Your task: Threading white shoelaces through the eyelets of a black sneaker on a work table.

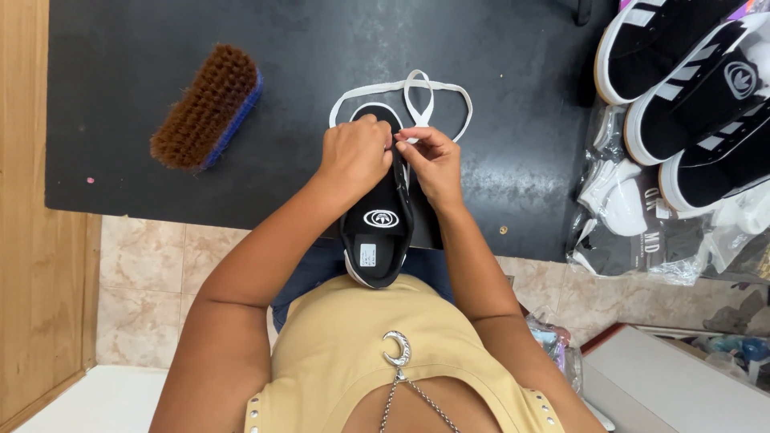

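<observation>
Both hands met at the front of one black shoe, on its white lace.

I saw the black shoe (378, 228) lying heel-toward-me, long axis running away across the black table (120, 120). My left hand (353, 154) gripped its front; my right hand (433, 160) pinched the white lace (417, 92), looped just beyond the fingertips. One brush (207, 108) lay well left; three shoes (690, 88) were stacked at the right.

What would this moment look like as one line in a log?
left hand: grips black sneaker | right hand: pinches white lace | brush: lying apart on black table
</observation>
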